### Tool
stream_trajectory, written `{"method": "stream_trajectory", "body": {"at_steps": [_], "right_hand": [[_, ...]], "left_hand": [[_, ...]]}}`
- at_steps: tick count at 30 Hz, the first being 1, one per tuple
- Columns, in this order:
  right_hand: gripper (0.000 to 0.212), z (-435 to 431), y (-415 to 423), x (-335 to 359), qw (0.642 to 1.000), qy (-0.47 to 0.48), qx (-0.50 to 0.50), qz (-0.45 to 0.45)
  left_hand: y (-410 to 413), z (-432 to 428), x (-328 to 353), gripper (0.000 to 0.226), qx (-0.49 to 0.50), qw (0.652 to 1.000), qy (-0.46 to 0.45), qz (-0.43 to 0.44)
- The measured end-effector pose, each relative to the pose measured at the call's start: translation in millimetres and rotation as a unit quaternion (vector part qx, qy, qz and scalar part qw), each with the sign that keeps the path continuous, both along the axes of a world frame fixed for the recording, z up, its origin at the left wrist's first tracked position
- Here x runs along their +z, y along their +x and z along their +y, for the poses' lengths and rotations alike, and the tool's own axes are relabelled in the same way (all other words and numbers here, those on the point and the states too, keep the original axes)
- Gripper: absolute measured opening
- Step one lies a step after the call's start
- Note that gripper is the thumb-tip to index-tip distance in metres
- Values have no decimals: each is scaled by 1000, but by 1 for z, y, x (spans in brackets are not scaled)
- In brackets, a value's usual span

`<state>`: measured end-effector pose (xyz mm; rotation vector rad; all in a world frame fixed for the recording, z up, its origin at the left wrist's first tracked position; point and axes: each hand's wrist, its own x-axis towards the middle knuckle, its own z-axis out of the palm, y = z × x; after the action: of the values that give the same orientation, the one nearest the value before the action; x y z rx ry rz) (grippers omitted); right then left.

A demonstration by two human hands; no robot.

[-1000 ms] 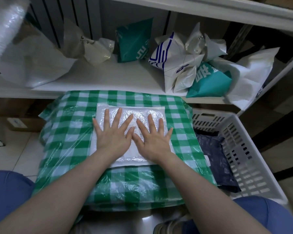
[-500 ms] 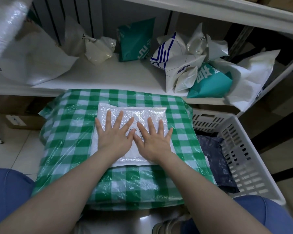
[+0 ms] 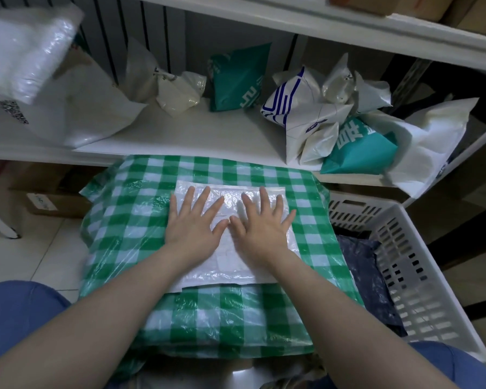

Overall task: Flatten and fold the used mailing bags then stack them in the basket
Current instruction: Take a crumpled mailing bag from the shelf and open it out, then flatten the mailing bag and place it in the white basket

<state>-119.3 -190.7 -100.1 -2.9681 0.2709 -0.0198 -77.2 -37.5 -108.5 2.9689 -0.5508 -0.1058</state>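
A white bubble mailing bag [image 3: 230, 265] lies flat on a green-and-white checked cloth [image 3: 118, 226]. My left hand [image 3: 194, 223] and my right hand [image 3: 264, 226] press on it side by side, palms down, fingers straight and spread, thumbs nearly touching. To the right stands a white slotted basket [image 3: 413, 256] with a dark blue folded bag [image 3: 368, 273] inside. Crumpled mailing bags sit on the white shelf behind: a teal one [image 3: 239, 77], a white one with blue stripes [image 3: 295, 108], another teal one [image 3: 359, 147].
A large white bag [image 3: 90, 108] and a clear plastic bag [image 3: 20, 51] lie at the shelf's left. Small cream bags [image 3: 180, 91] sit mid-shelf. A big white bag [image 3: 429, 147] hangs off the shelf's right end. A cardboard box [image 3: 54, 203] stands on the tiled floor.
Both hands have slid a little away from me and slightly apart over the bubble bag, staying flat on it.
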Motion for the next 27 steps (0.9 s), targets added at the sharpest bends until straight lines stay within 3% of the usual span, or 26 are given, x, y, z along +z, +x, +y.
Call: {"method": "stream_trajectory", "body": {"at_steps": [3, 14, 20, 23, 27], "right_hand": [[68, -2, 4, -16, 998, -11, 11, 65], [67, -2, 4, -13, 995, -3, 11, 102], [48, 2, 25, 16, 997, -5, -50, 55], [47, 1, 52, 26, 996, -27, -76, 27], [37, 1, 86, 30, 999, 2, -24, -47]], "left_hand": [[-1, 5, -13, 60, 2, 1000, 11, 8], [0, 7, -7, 61, -12, 999, 25, 44], [23, 9, 37, 52, -23, 999, 34, 29], [45, 8, 54, 46, 17, 999, -37, 18], [84, 12, 62, 53, 59, 992, -111, -16]]}}
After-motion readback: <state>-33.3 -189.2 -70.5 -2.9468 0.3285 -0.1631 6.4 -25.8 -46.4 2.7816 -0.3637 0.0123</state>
